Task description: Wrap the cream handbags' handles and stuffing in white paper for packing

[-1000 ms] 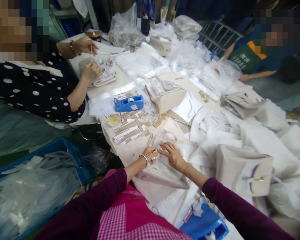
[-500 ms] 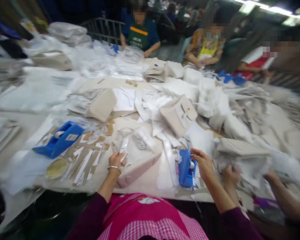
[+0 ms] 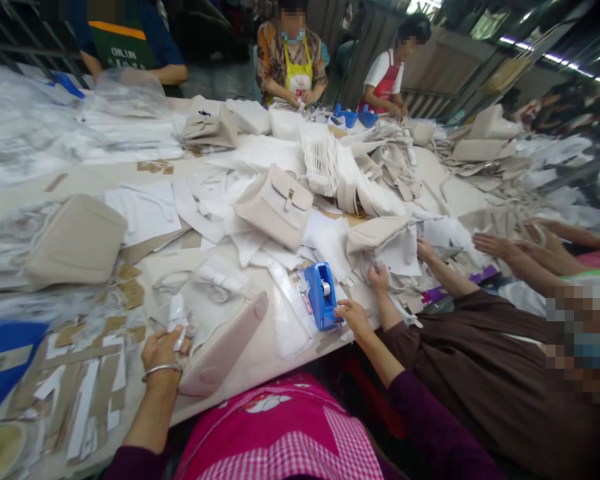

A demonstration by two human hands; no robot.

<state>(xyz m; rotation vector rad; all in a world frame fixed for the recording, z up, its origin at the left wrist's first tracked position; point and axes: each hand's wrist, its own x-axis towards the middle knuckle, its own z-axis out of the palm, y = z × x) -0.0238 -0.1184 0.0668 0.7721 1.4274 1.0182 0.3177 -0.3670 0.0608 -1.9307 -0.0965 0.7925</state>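
A pale beige handbag [image 3: 225,343] lies on its side at the table's near edge, its flat panel toward me. My left hand [image 3: 163,350], with a bangle at the wrist, is closed around a strap wrapped in white [image 3: 177,311] at the bag's left end. To the right of the bag stands a blue tape dispenser [image 3: 322,303] with a pale roll in it. My right hand [image 3: 353,317] is at the dispenser's near right edge, its fingertips drawn together. Whatever is between them is too small to make out.
Cardboard and white paper strips [image 3: 85,400] lie on the left beside another blue dispenser [image 3: 5,363]. Another beige bag with a clasp [image 3: 277,203] sits ahead among papers. A co-worker's hands [image 3: 380,280] handle a bag close on my right. Several people work around the table.
The view has swung right, so the table's things sit further left. My right hand has moved from the dispenser's far right corner to its near right edge. My left hand keeps its grip.
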